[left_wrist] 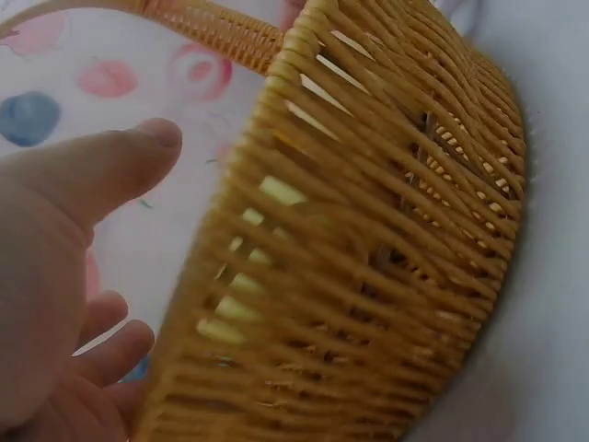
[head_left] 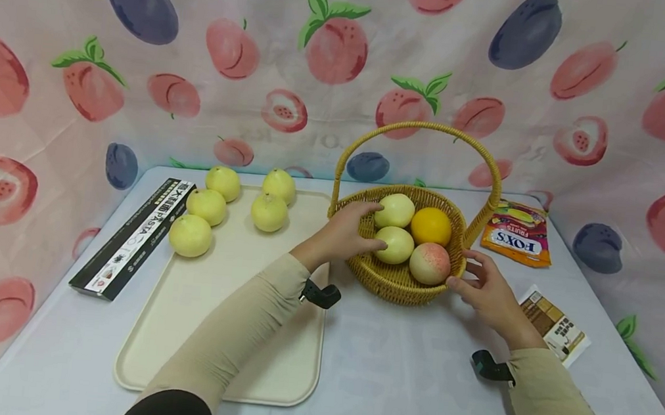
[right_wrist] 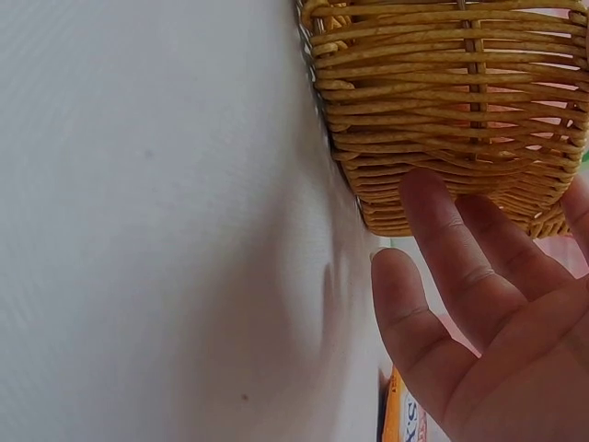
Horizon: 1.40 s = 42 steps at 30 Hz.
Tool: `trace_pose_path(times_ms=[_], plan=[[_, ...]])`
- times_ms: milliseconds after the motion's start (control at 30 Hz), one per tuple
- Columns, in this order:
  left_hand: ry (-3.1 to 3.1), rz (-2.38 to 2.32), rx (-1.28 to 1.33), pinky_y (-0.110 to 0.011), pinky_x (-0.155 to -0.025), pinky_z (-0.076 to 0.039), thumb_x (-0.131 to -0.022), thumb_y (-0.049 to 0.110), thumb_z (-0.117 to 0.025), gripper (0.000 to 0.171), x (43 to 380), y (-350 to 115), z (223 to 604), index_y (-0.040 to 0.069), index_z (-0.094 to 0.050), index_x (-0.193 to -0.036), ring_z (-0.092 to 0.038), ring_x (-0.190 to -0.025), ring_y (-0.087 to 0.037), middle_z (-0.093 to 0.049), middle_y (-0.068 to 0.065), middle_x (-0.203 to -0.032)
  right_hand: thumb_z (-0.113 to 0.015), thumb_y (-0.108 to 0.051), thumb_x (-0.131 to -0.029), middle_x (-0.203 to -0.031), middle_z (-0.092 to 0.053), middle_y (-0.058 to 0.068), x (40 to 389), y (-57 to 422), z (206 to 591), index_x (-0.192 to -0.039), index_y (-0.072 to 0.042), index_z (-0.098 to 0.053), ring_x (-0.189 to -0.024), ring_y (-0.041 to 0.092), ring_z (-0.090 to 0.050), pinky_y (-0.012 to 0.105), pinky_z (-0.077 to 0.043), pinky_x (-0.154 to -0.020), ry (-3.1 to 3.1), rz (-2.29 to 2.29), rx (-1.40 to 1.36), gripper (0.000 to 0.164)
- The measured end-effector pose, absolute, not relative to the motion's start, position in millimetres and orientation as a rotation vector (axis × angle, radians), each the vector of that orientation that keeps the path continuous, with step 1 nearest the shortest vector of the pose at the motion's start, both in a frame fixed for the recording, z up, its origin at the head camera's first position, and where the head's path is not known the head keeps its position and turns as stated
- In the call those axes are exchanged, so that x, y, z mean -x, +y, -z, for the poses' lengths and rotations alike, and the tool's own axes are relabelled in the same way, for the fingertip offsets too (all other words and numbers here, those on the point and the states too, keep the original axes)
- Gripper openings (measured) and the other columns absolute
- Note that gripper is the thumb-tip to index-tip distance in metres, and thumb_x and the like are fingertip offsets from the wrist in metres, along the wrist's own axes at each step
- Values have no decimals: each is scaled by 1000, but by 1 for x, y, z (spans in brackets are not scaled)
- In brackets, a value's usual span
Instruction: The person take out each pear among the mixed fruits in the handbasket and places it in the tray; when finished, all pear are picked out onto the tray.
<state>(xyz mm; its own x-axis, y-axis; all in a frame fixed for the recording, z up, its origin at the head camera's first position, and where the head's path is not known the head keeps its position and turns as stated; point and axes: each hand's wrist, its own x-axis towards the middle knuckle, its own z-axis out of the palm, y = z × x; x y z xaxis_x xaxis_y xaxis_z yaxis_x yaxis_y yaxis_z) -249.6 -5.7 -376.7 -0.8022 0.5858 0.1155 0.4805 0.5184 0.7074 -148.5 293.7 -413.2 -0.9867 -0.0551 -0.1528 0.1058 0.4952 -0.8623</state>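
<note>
A wicker basket (head_left: 396, 292) with a tall arched handle stands right of the table's middle. Inside it lie two pale yellow-green round fruits (head_left: 397, 211), an orange (head_left: 431, 227) and a peach (head_left: 430, 264). My left hand (head_left: 347, 232) reaches over the basket's left rim, thumb and fingers spread beside the pale fruits; whether the fingertips touch them I cannot tell. The left wrist view shows the thumb apart from the woven side. At the right rim, my right hand (head_left: 486, 293) touches the basket; in the right wrist view its fingers (right_wrist: 446, 230) extend against the weave.
A cream tray (head_left: 227, 330) lies at left, with several pale yellow-green fruits (head_left: 269, 212) on and along its far part. Left of it is a black pasta box (head_left: 134, 239). An orange Fox's sweets bag (head_left: 519, 234) and a brown-and-white packet (head_left: 554, 324) lie right.
</note>
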Motion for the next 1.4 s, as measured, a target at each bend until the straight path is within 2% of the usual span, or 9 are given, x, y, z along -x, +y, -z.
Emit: trace_pose_path(times_ms=[267,500,633,900,1100,1233,1400], plan=[[2643,-955,-917,-36,-111,-36,-89,38,-77,75,259,13,378,12,-43,-151,-38,-139,-23,-41,-9,-153,-64,-35,-100,-154,-28,32,149,293,415,-158,-8,-18,-123,44,-52,36,-52,-87,2573,1501,-33,79],[2590,-988,-876,-38,-114,-31,-88,40,-78,79,263,24,375,13,-42,-152,-34,-142,-24,-43,-6,-153,-64,-37,-100,-154,-29,33,149,295,413,-158,-6,-17,-122,45,-52,34,-52,-85,2587,1499,-22,80],[2562,-977,-882,-37,-114,-32,-89,39,-77,78,264,30,377,14,-41,-153,-35,-142,-23,-43,-5,-153,-64,-38,-99,-154,-29,32,149,296,414,-158,-7,-18,-122,45,-52,33,-52,-86,2577,1501,-35,81],[2550,-860,-946,-31,-106,-40,-91,38,-75,67,261,38,381,15,-50,-149,-50,-130,-18,-54,-1,-145,-64,-36,-100,-155,-28,32,149,295,416,-158,-8,-17,-123,45,-51,40,-52,-89,2575,1506,-40,80],[2584,-749,-974,-30,-102,-42,-90,39,-76,61,261,40,381,16,-57,-143,-54,-124,-17,-59,1,-139,-64,-36,-100,-154,-29,32,149,296,416,-157,-7,-18,-123,45,-51,36,-52,-87,2581,1518,-31,79],[2579,-677,-969,-32,-104,-41,-90,37,-76,66,261,40,381,16,-52,-147,-52,-127,-19,-55,1,-143,-64,-37,-99,-154,-29,31,148,296,416,-157,-7,-19,-123,45,-51,33,-52,-86,2572,1528,-33,79],[2574,-623,-941,-35,-103,-42,-89,35,-77,70,261,41,381,19,-48,-151,-50,-128,-20,-52,1,-146,-65,-37,-99,-154,-29,32,147,296,416,-157,-8,-19,-124,46,-50,39,-51,-90,2574,1523,-38,80]])
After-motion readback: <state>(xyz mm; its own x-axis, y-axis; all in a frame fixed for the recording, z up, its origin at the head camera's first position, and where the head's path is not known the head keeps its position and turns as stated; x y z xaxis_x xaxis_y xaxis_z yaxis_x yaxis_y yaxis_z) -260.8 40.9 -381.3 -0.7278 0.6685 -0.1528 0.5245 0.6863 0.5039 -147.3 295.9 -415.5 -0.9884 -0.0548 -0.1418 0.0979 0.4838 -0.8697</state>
